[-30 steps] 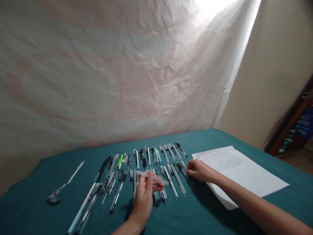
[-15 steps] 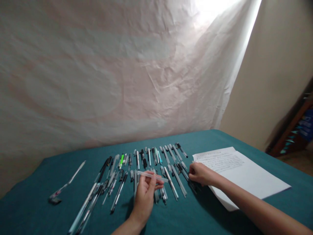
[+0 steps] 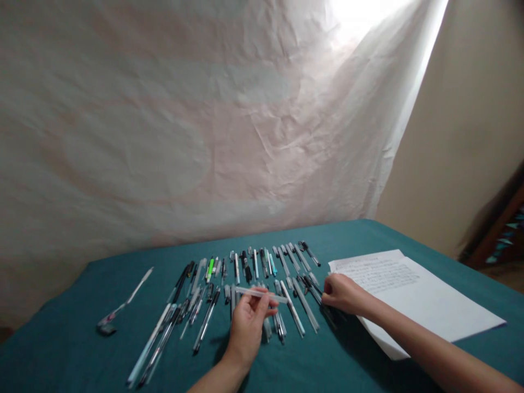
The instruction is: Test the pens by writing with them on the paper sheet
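Note:
My left hand [image 3: 250, 322] pinches a clear, whitish pen barrel [image 3: 262, 295] between thumb and fingers, held nearly level above the pens. My right hand [image 3: 343, 293] is closed, its fingertips down beside several dark pens [image 3: 315, 292] at the right end of the front row. What those fingers hold, if anything, is hidden. Just left of it lie a clear pen tube [image 3: 306, 305] and a white pen [image 3: 292, 309]. Several loose pens and caps lie partly behind my left hand.
A back row of pens includes a bright green one [image 3: 210, 269]. Long pens [image 3: 149, 344] lie at the front left. Farther left is a thin white strip with a dark end [image 3: 107, 329]. Written paper sheets [image 3: 426, 300] lie at the right on the green cloth [image 3: 65, 338]. A pale sheet [image 3: 172, 136] hangs behind.
The whole view has shifted slightly, so everything appears a little farther right. Both hands keep their poses, and the pen barrel stays in my left hand.

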Demonstrator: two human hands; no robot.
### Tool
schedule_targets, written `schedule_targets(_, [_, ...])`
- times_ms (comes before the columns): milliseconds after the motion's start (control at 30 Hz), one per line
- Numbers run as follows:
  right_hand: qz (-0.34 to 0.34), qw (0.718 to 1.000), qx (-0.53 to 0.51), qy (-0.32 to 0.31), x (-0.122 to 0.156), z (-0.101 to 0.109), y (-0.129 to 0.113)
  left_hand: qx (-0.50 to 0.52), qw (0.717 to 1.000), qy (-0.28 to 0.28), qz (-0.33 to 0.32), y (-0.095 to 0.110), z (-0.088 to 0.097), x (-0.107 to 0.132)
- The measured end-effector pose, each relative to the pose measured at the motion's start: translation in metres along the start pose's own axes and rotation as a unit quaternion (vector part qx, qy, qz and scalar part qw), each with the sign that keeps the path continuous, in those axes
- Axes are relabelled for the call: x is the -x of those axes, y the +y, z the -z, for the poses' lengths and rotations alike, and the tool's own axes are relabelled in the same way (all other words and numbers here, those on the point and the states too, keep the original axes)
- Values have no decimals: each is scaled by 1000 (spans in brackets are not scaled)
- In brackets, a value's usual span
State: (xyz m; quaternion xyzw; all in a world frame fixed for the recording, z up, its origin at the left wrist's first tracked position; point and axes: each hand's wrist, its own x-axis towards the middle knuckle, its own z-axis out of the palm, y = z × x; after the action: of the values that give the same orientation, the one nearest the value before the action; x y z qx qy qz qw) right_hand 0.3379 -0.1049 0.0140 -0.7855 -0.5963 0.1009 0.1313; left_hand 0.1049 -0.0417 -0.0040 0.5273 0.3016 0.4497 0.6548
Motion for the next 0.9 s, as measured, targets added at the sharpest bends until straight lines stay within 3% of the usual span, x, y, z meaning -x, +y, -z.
schedule_targets(200, [77,996,-28,31,13,21,-14,46,998,44,17,1,2,-2])
schedule_targets(433, [203,978,-48,-9,43,23,-48,63,997,51,18,2,2,-1])
schedule_targets(900, [208,977,-48,1,45,25,-53,69,997,35,18,3,1,2])
